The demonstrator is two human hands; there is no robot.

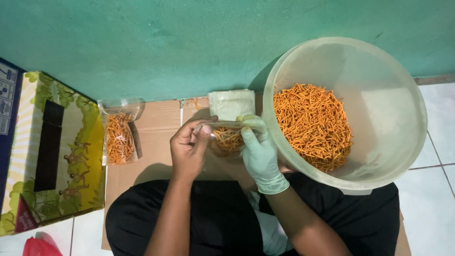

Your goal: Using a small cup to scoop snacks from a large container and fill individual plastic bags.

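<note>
between the seated person's knees, over the flat brown cardboard sheet (156, 137), both hands grip a small clear plastic bag (228, 137) partly filled with thin orange fried snack sticks. the bare left hand (188, 150) pinches its mouth on one side, the pale-green gloved right hand (258, 154) on the other. this looks like the filling step; next would call for more sticks from the large translucent plastic tub (379, 102) just beside it. a filled clear bag (119, 137) lies apart, near a yellow printed carton (85, 156).
</note>
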